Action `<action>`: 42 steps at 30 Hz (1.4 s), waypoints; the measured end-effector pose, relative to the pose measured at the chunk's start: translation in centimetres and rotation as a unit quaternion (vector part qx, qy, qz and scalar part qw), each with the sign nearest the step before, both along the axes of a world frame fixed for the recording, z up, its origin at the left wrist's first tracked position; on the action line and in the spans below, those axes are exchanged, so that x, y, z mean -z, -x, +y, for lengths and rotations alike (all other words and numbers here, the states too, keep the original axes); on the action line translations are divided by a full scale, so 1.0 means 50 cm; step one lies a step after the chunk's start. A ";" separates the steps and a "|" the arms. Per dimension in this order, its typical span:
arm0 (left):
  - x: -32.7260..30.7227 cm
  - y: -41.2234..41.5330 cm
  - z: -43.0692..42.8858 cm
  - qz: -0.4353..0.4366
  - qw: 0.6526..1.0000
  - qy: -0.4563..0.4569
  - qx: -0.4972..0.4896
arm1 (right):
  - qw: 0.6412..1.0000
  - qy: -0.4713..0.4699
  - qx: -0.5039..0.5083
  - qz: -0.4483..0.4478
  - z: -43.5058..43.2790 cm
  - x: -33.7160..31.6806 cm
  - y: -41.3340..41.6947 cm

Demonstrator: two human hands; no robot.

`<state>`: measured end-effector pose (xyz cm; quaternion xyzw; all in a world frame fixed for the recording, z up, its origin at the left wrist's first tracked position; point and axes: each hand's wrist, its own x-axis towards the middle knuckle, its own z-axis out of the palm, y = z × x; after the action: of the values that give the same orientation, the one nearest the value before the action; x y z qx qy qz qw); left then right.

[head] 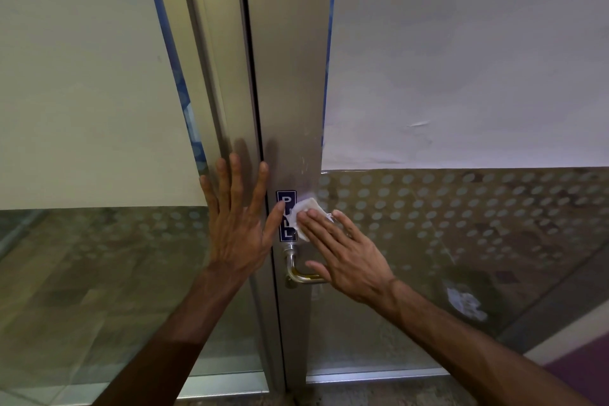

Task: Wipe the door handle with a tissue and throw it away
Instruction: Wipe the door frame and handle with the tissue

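The view is filled by a metal-framed glass door (pixel 290 76), its panes partly covered with white sheets. The left hand (pixel 239 224) is laid flat, fingers spread, across the frame seam, with nothing gripped. The right hand (pixel 346 250) is spread flat too, and a white tissue (pixel 304 211) is pinned beneath its fingertips against the frame beside the PULL sign (pixel 285 217), just above the lever handle (pixel 298 269). The handle itself is not yet under the tissue; wiping seems underway, and disposal remains. No bin is seen.

Right hand (pixel 342 250) hides door handle's (pixel 298 270) end.
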<state>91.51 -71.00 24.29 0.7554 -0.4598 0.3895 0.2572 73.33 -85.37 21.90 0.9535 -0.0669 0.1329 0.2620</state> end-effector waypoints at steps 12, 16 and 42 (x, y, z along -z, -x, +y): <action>0.002 -0.009 -0.009 -0.004 1.000 0.012 -0.017 | 0.992 -0.074 0.016 -0.103 0.045 -0.029 -0.039; 0.005 -0.014 -0.009 -0.007 1.000 0.010 -0.017 | 0.996 -0.078 0.023 -0.032 0.043 0.045 -0.011; 0.001 -0.027 -0.017 -0.014 1.000 0.027 -0.006 | 0.984 -0.118 0.074 -0.108 0.062 0.030 -0.035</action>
<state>92.88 -71.83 24.22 0.7458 -0.4481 0.4134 0.2684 75.08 -82.25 20.39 0.9502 -0.1799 0.2068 0.1484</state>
